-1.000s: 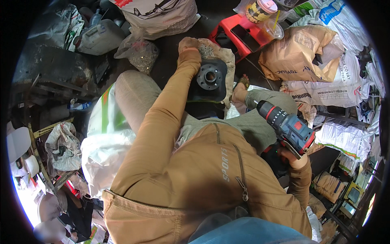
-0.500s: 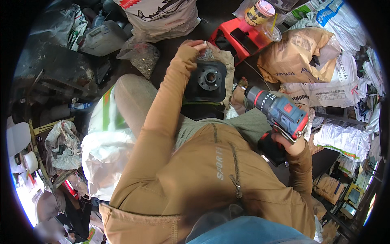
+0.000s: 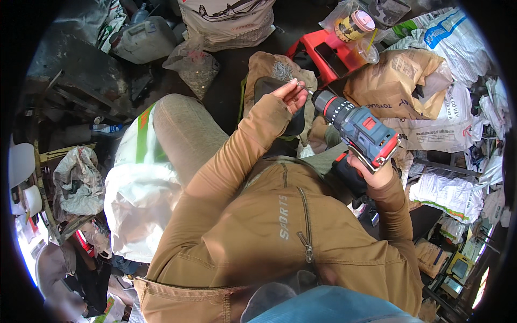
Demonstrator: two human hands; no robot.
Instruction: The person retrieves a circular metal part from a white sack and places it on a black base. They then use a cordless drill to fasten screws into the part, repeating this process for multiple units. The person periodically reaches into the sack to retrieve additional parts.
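In my right hand (image 3: 371, 171) is a blue, black and red cordless drill (image 3: 360, 125), held by its grip with the chuck pointing left. My left hand (image 3: 291, 97) pinches a small screw (image 3: 298, 83) between thumb and finger, right at the tip of the drill's bit. Behind that hand lies a black square plastic part (image 3: 265, 89); its metal flange is hidden by my hand. A pile of loose screws (image 3: 282, 70) rests on a brown paper sack (image 3: 260, 63) just beyond.
A red stool (image 3: 311, 44) carries a dark phone (image 3: 331, 58) and drink cups (image 3: 353, 28). A clear bag of small metal pieces (image 3: 198, 69) stands left of the sack. A large brown paper bag (image 3: 393, 89) is at the right, a white sack (image 3: 141, 207) by my left leg.
My left hand has come back from the screw pile toward the drill, now holding a screw. The drill has shifted slightly left and up, and the flange is now covered.
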